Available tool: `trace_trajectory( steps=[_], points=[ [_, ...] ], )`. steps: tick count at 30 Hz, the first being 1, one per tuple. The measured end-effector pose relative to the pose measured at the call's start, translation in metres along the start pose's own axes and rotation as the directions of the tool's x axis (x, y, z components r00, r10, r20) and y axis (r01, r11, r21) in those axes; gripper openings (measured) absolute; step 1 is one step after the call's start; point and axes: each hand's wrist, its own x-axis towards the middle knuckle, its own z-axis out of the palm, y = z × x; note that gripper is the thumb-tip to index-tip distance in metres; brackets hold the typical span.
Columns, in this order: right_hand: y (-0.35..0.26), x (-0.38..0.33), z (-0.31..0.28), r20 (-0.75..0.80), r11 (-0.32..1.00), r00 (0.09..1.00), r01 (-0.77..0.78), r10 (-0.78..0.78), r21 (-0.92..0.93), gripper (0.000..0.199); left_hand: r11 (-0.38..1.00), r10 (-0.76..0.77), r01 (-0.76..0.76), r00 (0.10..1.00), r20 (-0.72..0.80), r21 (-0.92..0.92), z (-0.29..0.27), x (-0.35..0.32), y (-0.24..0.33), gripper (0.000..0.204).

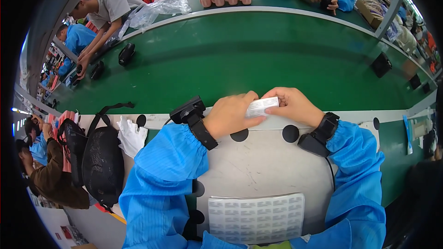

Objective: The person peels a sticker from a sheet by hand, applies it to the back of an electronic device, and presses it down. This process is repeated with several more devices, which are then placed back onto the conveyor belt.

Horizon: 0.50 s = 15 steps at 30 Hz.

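Between your two hands, over near edge of green conveyor belt point(258, 60): small white rectangular printed label point(261, 107). Long axis runs left-right. Your left hand point(229, 115) pinches left end, your right hand point(292, 106) pinches right end; both equally near. White printed label sheet point(256, 218) lies close to your body.

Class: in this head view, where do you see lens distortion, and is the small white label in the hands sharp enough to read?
Head view: fisheye bends the green belt edge into an arc, with dark corners at the rim; the label between left hand and right hand is well lit but its print is too small and soft to make out.
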Motion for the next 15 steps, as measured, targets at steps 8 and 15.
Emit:
trace_trajectory(
  steps=[8,15],
  points=[
    [-0.006,-0.003,0.003,-0.040,0.999,0.999,-0.026,0.028,0.042,0.018,0.997,0.015,-0.016,1.000,-0.013,-0.070,-0.003,0.003,-0.009,0.029],
    [-0.013,-0.005,0.001,-0.007,0.999,0.999,-0.044,0.045,0.021,0.017,0.952,0.004,0.042,0.989,0.148,-0.304,-0.018,0.005,-0.013,0.026]
  ],
)
